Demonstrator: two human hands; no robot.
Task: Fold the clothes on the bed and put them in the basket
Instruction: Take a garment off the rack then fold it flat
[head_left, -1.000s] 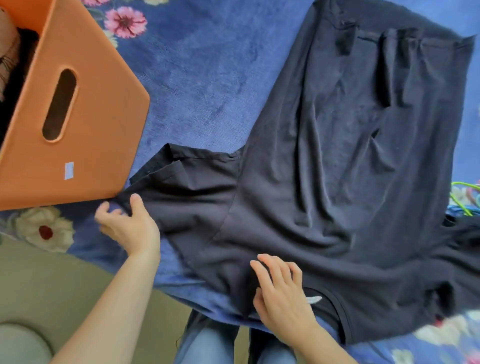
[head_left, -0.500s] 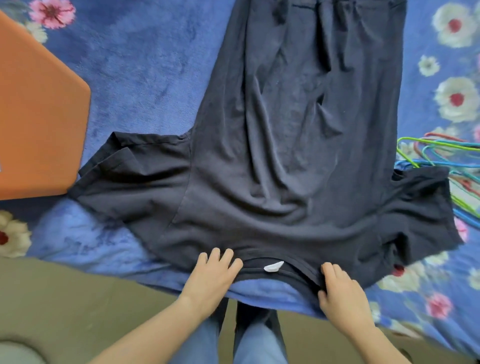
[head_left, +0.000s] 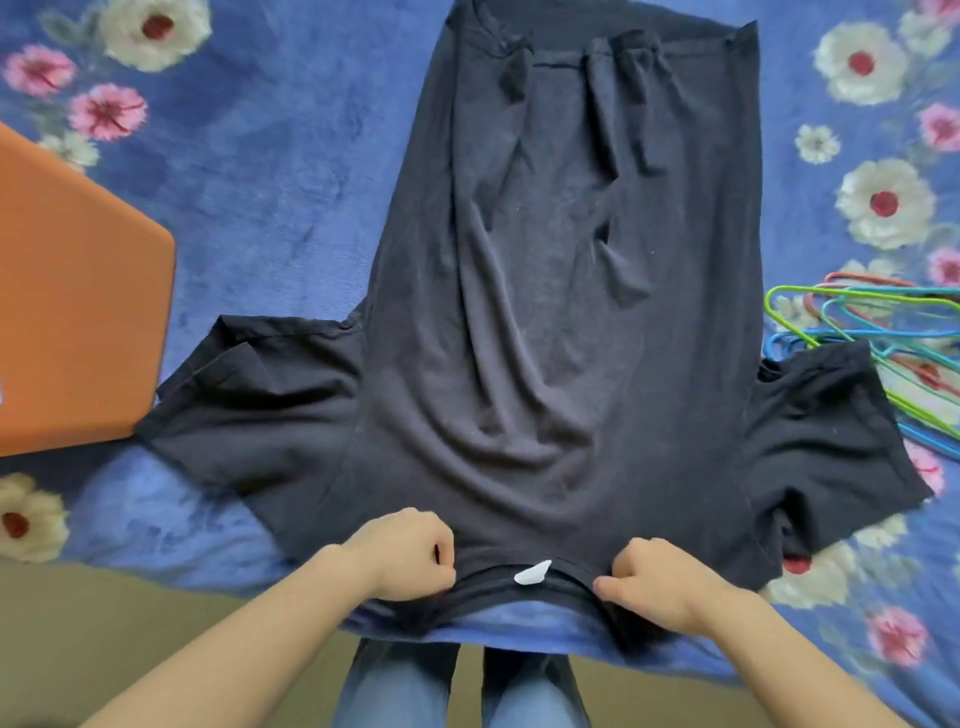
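one black t-shirt (head_left: 545, 312) lies spread on the bed (head_left: 285, 182), collar at the near edge, hem toward the far edge, both sleeves out. two hands: the left hand (head_left: 405, 553) and right hand (head_left: 660, 582) each curl and pinch the neckline, either side of one white label (head_left: 532, 573). one orange basket (head_left: 78, 312) sits at the left edge, just beside a sleeve. coloured hangers (head_left: 883, 322), too tangled to count, lie at the right edge.

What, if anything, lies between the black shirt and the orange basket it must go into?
Nothing visible does. One sleeve of the shirt lies right beside the basket on the blanket; the hangers lie on its far side, off that path.
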